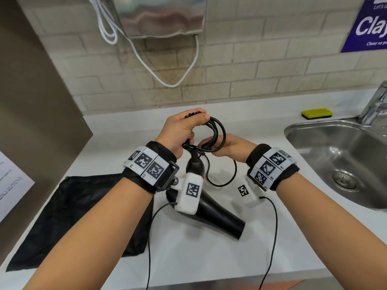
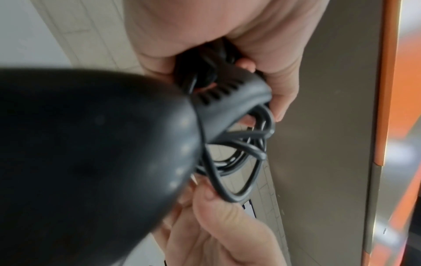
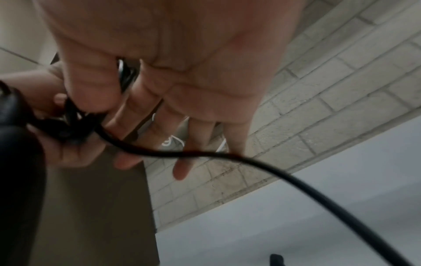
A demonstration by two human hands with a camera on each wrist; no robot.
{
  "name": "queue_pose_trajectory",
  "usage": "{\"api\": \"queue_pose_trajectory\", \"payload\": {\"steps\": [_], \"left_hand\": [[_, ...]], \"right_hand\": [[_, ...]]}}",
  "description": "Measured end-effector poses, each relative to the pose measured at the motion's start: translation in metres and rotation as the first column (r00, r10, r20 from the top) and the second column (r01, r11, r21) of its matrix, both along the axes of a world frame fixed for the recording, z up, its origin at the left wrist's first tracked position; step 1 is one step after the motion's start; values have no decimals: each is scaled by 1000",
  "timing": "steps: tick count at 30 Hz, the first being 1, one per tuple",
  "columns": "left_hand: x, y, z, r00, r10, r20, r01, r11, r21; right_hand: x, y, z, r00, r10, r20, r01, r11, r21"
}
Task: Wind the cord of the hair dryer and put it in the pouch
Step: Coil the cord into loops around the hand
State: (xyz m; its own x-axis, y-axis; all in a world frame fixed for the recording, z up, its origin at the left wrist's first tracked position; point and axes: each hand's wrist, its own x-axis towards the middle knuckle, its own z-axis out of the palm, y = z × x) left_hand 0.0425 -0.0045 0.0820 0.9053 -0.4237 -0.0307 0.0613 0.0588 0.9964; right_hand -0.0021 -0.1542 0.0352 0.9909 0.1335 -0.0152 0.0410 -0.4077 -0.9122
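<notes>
A black hair dryer [image 1: 217,218] lies on the white counter [image 1: 209,258], its handle pointing up toward my hands. Its black cord [image 1: 217,132] is gathered into several loops above the handle. My left hand [image 1: 184,130] grips the loops at their top. My right hand [image 1: 226,147] pinches the cord at the bottom of the loops, thumb against forefinger, the other fingers loose [image 3: 182,169]. One strand hangs down to the counter [image 1: 222,183]. In the left wrist view the dryer body [image 2: 91,162] fills the frame, with the loops [image 2: 239,162] behind it. The black pouch [image 1: 79,216] lies flat at the left.
A steel sink [image 1: 343,164] with a tap [image 1: 377,105] is at the right, a yellow sponge [image 1: 317,113] behind it. A metal dispenser [image 1: 163,15] and white cables [image 1: 146,59] hang on the brick wall. A brown panel [image 1: 31,122] stands at the left.
</notes>
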Motion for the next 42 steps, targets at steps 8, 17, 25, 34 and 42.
{"api": "queue_pose_trajectory", "payload": {"steps": [8,17,25,34,42], "left_hand": [[-2,3,1,999,-30,-16,30,999,-17],[-7,3,6,993,-111,24,110,992,64],[-12,7,8,991,-113,76,103,986,131],[-16,11,10,955,-216,204,161,953,257],[-15,7,10,974,-59,218,34,992,119]], "right_hand": [[9,-18,-4,970,-217,107,227,970,-85],[16,-26,34,810,-465,357,570,768,-293],[0,-2,70,660,-460,595,725,599,-341],[-15,20,89,557,-373,742,721,661,-208],[-19,27,88,488,-406,773,598,800,43]]}}
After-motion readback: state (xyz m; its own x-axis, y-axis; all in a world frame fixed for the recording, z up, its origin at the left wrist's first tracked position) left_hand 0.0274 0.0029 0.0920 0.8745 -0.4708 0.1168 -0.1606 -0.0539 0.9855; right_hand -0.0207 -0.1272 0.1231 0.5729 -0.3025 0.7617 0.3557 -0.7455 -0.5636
